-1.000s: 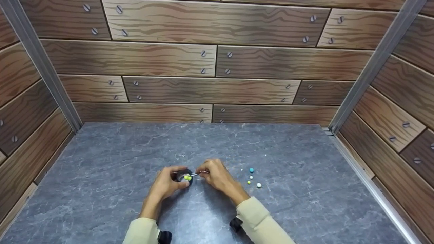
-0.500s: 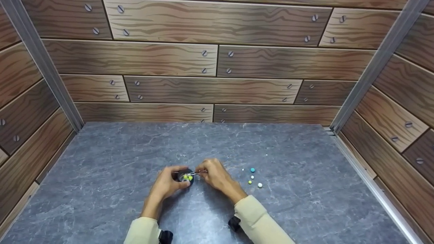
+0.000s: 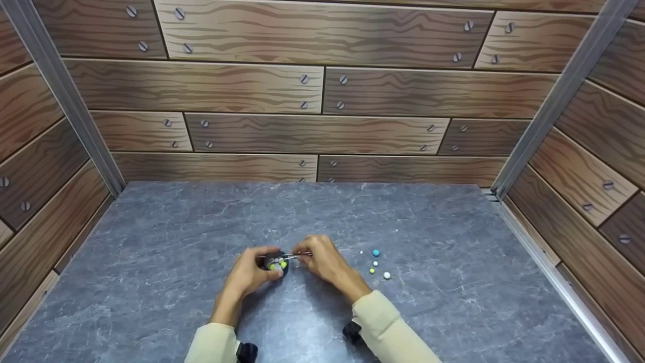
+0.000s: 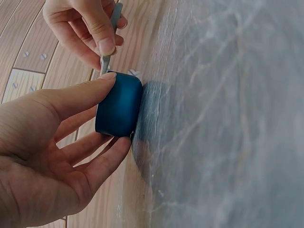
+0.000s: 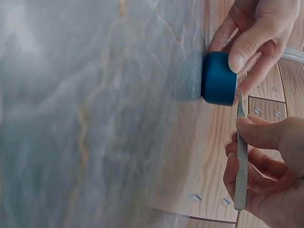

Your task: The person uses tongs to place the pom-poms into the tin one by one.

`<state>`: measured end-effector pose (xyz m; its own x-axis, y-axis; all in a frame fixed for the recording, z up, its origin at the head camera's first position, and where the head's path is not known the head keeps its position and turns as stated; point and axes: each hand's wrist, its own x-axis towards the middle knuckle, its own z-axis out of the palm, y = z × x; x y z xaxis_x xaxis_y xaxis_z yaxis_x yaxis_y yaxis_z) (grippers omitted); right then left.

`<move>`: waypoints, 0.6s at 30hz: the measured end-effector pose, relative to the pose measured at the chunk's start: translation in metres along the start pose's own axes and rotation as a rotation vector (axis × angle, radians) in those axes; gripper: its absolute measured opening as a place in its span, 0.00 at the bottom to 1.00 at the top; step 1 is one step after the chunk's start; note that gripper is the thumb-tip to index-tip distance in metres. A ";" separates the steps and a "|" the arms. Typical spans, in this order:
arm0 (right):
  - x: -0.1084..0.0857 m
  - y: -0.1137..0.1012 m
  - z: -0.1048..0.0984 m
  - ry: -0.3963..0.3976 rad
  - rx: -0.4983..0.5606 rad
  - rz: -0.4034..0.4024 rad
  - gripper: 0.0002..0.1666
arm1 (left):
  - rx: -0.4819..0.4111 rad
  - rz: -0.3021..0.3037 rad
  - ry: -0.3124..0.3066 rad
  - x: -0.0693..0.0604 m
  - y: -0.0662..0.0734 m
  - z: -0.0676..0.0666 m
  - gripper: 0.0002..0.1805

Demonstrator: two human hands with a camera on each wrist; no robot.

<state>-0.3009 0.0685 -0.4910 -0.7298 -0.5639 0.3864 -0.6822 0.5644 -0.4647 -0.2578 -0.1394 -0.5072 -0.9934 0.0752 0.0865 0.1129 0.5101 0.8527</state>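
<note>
Head view: cup [image 3: 286, 269], left hand [image 3: 248, 274] gripping; tweezers [image 3: 293, 256], right hand [image 3: 322, 259] pinching — apparently working beads [image 3: 283, 264] inside; next move calls for steadiness.

Cup [image 4: 118, 107] on tbl [image 3: 201, 217], beads [image 3: 283, 264] inside; R hand [image 3: 321, 258] to its R, loose beads [image 3: 376, 253] further R

Pale glare brightens the table [image 3: 296, 335] beside soft shadows
</note>
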 end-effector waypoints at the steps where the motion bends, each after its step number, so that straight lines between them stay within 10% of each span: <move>1: -0.001 0.001 -0.002 0.004 0.001 -0.005 0.09 | 0.001 -0.001 0.000 0.000 0.000 0.000 0.28; 18: -0.033 0.027 -0.069 -0.014 -0.064 -0.026 0.06 | 0.019 -0.046 0.003 -0.003 0.002 0.000 0.29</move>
<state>-0.2984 0.1440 -0.4608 -0.7116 -0.5867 0.3866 -0.7026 0.5867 -0.4027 -0.2546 -0.1387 -0.5054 -0.9976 0.0484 0.0487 0.0670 0.5293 0.8458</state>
